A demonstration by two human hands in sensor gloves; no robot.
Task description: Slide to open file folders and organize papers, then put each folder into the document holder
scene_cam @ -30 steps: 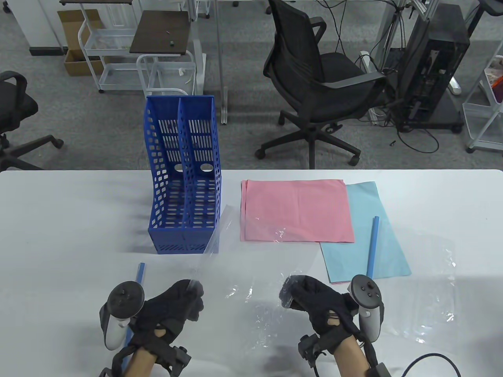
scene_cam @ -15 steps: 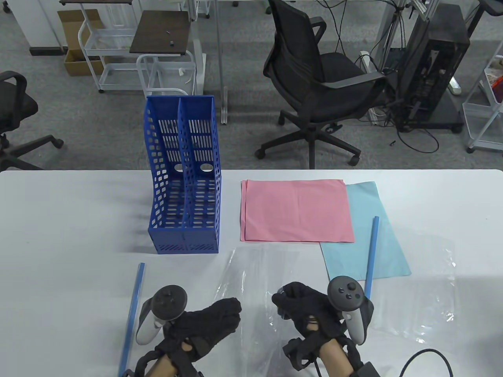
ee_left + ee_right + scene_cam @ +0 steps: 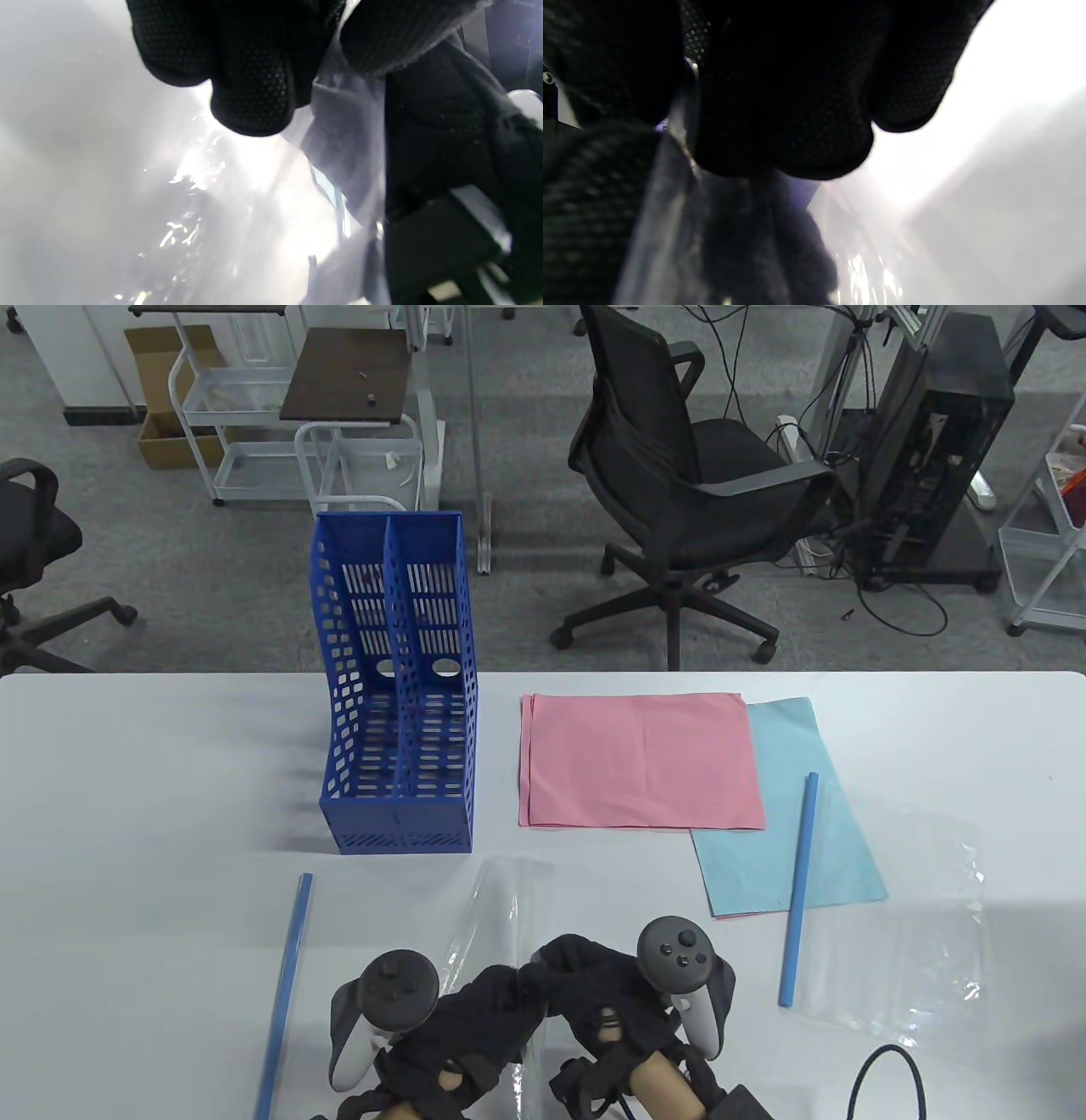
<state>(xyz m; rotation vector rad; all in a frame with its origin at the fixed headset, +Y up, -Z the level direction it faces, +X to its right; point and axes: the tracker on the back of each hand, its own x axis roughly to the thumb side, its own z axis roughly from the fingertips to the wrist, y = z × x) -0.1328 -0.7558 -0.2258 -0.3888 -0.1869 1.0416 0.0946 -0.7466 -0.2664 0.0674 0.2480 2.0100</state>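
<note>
- The left hand [image 3: 462, 1027] and the right hand [image 3: 598, 993] sit close together at the near edge of the table [image 3: 153, 780], touching; their fingers [image 3: 254, 84] are curled and pinch a clear plastic folder [image 3: 501, 899] between them, folded to a narrow strip that runs up toward the holder
- The blue document holder [image 3: 399, 687] stands upright at the table's middle left, both slots holding nothing I can see
- One blue slide bar [image 3: 284, 993] lies left of the hands; another [image 3: 800, 886] rests across the light blue paper [image 3: 836, 848], its near end on a second clear folder [image 3: 925, 925] lying flat at the right
- Pink papers [image 3: 640, 759] lie stacked right of the holder, overlapping the blue sheet
</note>
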